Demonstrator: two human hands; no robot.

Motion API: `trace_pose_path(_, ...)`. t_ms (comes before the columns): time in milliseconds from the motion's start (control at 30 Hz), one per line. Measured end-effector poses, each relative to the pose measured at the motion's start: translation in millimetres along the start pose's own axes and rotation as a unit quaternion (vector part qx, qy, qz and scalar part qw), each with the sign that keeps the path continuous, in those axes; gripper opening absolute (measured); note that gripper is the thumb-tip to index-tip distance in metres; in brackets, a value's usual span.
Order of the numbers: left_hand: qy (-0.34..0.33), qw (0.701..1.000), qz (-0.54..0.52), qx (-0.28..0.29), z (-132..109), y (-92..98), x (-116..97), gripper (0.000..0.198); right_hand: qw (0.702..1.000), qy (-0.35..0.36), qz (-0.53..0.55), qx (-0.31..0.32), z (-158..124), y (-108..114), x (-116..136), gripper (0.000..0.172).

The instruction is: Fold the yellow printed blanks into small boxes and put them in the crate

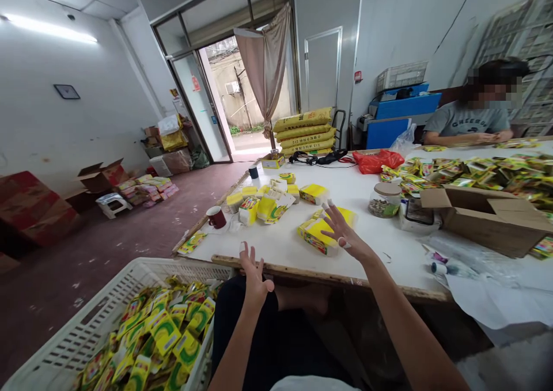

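My left hand hangs in the air just in front of the table's near edge, fingers spread and holding nothing. My right hand is raised over the white table, fingers spread, some fingertips wrapped in white tape. It hovers right beside a yellow stack of packets and does not grip it. More yellow packet bundles lie farther left on the table. A white plastic crate full of yellow and green packets stands at my lower left.
An open cardboard box, a lidded glass jar, a dark red mug and a red bag are on the table. Another person sits at the far right behind heaps of packets. Yellow sacks are stacked by the open door.
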State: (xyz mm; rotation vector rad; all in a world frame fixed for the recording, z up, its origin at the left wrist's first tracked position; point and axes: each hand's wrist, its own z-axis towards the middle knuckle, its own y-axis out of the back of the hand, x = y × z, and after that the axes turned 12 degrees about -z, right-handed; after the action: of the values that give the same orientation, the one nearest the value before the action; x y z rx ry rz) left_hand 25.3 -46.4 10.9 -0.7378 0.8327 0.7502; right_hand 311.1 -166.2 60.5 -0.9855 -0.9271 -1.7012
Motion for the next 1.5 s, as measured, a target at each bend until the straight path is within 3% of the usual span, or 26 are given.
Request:
trace_pose_path(300,0.034,0.995,0.097,-0.010,-2,-3.9,-4,0.142,0.998,-0.034,0.003,-0.058,-8,4,-25,0.127)
trace_pose_path(733,0.037,0.999,0.029,-0.014,-14,12.6,14,0.135,0.996,-0.068,0.016,-0.052,-9,-6,-33,0.123)
trace_pose_path(867,0.109,0.992,0.057,-0.024,-19,14.1,11,0.111,0.997,-0.073,-0.011,-0.031,-11,-12,-36,0.113)
trace_pose_path(1000,0.244,0.963,0.102,0.044,-27,15.6,11,0.077,0.997,-0.061,-0.032,0.022,-16,-28,-49,0.088)
trace_pose_path(1200,0.277,0.953,0.105,0.072,-35,19.4,20,0.047,0.992,-0.099,-0.039,0.068,-28,-55,-57,0.070)
trace_pose_path(1333,0.267,0.954,0.121,0.062,-15,30.0,23,0.044,0.990,-0.129,-0.038,0.039,-34,-65,-67,0.064)
trace_pose_path(1500,0.233,0.959,0.159,0.032,42,50.3,22,0.054,0.981,-0.165,-0.100,-0.004,-40,-79,-90,0.059)
